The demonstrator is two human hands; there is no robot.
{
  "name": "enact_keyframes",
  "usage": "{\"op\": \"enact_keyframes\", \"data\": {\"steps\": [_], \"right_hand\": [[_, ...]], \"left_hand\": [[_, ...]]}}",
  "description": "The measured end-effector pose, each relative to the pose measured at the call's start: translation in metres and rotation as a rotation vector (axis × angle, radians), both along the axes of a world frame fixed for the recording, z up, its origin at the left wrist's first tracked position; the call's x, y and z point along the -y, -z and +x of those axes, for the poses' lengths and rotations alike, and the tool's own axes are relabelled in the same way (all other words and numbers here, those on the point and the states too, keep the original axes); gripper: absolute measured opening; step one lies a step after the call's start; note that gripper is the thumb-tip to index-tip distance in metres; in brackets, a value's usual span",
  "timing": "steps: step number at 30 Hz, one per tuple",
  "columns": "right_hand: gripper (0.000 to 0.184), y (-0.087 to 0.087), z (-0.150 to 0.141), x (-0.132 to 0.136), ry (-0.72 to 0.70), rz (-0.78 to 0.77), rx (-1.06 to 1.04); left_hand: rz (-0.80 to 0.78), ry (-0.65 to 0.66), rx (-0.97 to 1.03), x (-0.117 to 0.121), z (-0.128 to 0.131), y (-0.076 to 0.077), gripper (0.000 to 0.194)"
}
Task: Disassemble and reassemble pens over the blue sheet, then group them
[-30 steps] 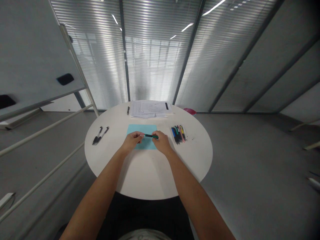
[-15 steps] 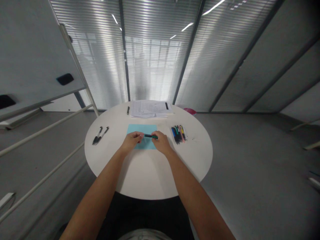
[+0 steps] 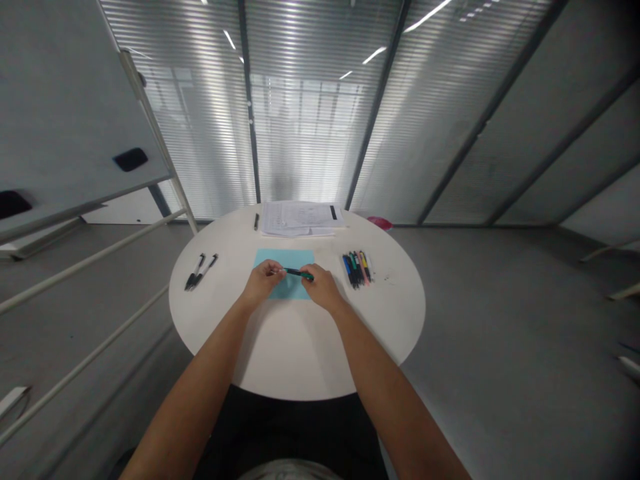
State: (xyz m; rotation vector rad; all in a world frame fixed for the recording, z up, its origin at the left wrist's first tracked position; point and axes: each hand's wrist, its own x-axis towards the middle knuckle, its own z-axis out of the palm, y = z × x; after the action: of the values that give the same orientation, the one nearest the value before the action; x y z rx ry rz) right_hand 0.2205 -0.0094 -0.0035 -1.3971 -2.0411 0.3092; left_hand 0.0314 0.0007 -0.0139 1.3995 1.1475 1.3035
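A dark pen with green parts [image 3: 295, 271] is held level between my two hands, above a light blue sheet [image 3: 285, 256] on the table. My left hand [image 3: 263, 280] pinches the pen's left end between thumb and fingers. Around its right, green end, the fingers of my right hand [image 3: 321, 285] are closed. Both hands cover parts of the sheet. To the right of my right hand lies a row of several pens [image 3: 357, 269] in blue, black, green, pink and yellow.
Two black-and-white pens [image 3: 201, 271] lie on the left of the round white table [image 3: 300, 360]. At the far side are stacked printed papers [image 3: 300, 219] and a single dark pen [image 3: 257, 221]. A whiteboard stand [image 3: 183, 200] is close by on the left.
The pen has tilted slightly, and its right end has shifted a little left and down along with my right hand. The fingers of my left hand have lifted slightly.
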Motion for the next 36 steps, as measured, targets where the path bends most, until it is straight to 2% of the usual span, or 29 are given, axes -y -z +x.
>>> {"op": "enact_keyframes", "data": {"steps": [7, 19, 28, 36], "right_hand": [[0.022, 0.002, 0.000, -0.001, -0.027, -0.005, -0.030], [0.017, 0.000, -0.002, 0.002, -0.068, -0.079, -0.045], [0.018, 0.006, -0.002, -0.001, -0.109, -0.032, -0.066], [0.020, 0.010, -0.005, -0.003, -0.141, -0.044, -0.242]], "left_hand": [[0.015, -0.059, -0.093, 0.001, -0.003, -0.003, 0.039], [0.003, -0.025, -0.060, 0.004, -0.001, -0.009, 0.037], [-0.003, -0.011, -0.055, 0.002, -0.001, -0.004, 0.039], [-0.028, 0.004, -0.008, 0.007, 0.003, -0.010, 0.048]]}}
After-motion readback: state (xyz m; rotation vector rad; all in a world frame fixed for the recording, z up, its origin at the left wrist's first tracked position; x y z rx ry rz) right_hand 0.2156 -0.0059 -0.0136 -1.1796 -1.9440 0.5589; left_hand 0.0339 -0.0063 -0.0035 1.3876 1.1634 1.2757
